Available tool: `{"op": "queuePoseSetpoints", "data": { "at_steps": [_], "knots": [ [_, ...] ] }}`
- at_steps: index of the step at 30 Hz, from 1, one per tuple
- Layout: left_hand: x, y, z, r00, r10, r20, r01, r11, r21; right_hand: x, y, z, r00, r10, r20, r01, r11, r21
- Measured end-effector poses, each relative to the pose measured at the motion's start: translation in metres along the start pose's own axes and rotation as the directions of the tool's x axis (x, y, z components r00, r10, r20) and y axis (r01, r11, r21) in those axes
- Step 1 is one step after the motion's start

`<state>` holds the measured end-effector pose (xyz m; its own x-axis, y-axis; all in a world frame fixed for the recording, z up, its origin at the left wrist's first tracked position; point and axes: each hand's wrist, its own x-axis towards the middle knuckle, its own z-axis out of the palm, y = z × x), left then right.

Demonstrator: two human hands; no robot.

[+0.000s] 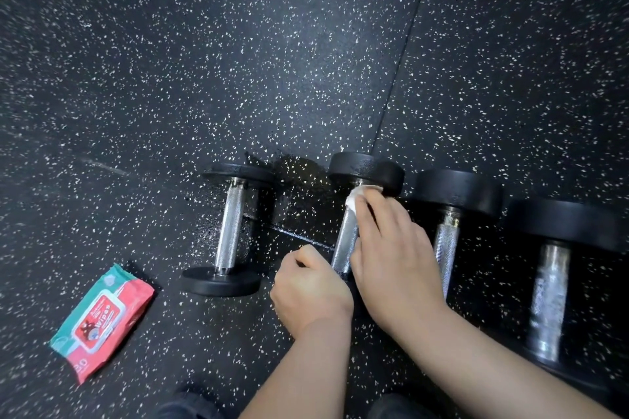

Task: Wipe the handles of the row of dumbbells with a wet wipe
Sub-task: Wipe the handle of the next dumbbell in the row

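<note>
Four dumbbells were found in a row on the floor (pixel 238 61), from the first dumbbell (pixel 229 231) at the left to the fourth dumbbell (pixel 549 299). The wet wipe (pixel 354 201) was pressed onto the far end of the second dumbbell (pixel 345 241) handle by the right hand (pixel 391 255), its fingers laid nearly straight along the bar. The left hand (pixel 309 286) was curled round the near end, apparently to steady it. The second handle was judged the step in hand. A stroke back along the bar was judged to be called for next, then the third dumbbell (pixel 446 248).
</note>
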<state>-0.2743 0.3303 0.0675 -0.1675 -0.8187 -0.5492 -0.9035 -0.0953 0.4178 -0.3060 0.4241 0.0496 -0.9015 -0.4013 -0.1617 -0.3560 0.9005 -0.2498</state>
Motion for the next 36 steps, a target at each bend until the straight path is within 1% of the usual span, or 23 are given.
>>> {"op": "queuePoseSetpoints", "data": {
  "at_steps": [2, 3, 5, 7, 10, 14, 15, 19, 21, 27, 29, 33, 36],
  "knots": [
    [0.0, -0.001, 0.0, 1.0, -0.001, -0.002, 0.001, 1.0, 0.003, 0.002, 0.001, 0.002, 0.997, -0.06, 0.04, 0.065, 0.988, -0.139],
    [0.001, -0.001, 0.0, 1.0, 0.001, -0.006, -0.001, 1.0, 0.003, 0.005, 0.003, 0.002, 0.994, -0.096, 0.045, 0.103, 0.978, -0.181],
    [0.001, -0.002, 0.0, 1.0, 0.002, -0.011, -0.002, 1.0, -0.002, 0.01, 0.005, 0.001, 0.982, -0.173, 0.079, 0.187, 0.954, -0.235],
    [0.001, -0.002, 0.0, 1.0, 0.001, -0.009, -0.001, 1.0, -0.002, 0.017, 0.005, -0.001, 0.971, -0.206, 0.123, 0.233, 0.933, -0.276],
    [0.001, -0.002, 0.0, 1.0, -0.001, -0.009, 0.001, 1.0, 0.0, 0.023, 0.003, -0.005, 0.974, -0.197, 0.107, 0.223, 0.91, -0.349],
    [0.002, -0.002, 0.001, 1.0, 0.004, -0.002, -0.004, 1.0, 0.0, 0.02, 0.007, -0.009, 0.984, -0.175, 0.029, 0.172, 0.905, -0.389],
    [0.002, -0.003, 0.001, 1.0, 0.008, -0.005, -0.008, 1.0, -0.003, 0.019, 0.007, -0.008, 0.983, -0.182, 0.032, 0.179, 0.898, -0.401],
    [0.003, -0.005, 0.002, 1.0, 0.021, -0.013, -0.021, 1.0, -0.015, 0.027, 0.002, 0.001, 0.973, -0.198, 0.116, 0.229, 0.886, -0.403],
    [0.003, -0.005, 0.002, 1.0, 0.023, -0.012, -0.023, 0.999, -0.024, 0.032, -0.001, -0.002, 0.976, -0.185, 0.111, 0.214, 0.89, -0.403],
    [0.003, -0.007, 0.002, 1.0, 0.02, -0.013, -0.021, 0.999, -0.033, 0.025, 0.006, -0.007, 0.973, -0.229, -0.04, 0.194, 0.894, -0.403],
    [0.003, -0.006, 0.002, 1.0, 0.019, -0.009, -0.019, 0.999, -0.031, 0.026, 0.008, -0.003, 0.97, -0.232, -0.069, 0.186, 0.898, -0.398],
    [0.003, -0.006, 0.002, 1.0, 0.018, -0.018, -0.019, 0.999, -0.033, 0.03, 0.007, 0.001, 0.965, -0.262, -0.004, 0.234, 0.871, -0.433],
    [0.002, -0.006, 0.002, 1.0, 0.009, -0.018, -0.009, 0.999, -0.039, 0.029, 0.008, 0.0, 0.968, -0.252, -0.012, 0.216, 0.852, -0.476]
  ]
}}
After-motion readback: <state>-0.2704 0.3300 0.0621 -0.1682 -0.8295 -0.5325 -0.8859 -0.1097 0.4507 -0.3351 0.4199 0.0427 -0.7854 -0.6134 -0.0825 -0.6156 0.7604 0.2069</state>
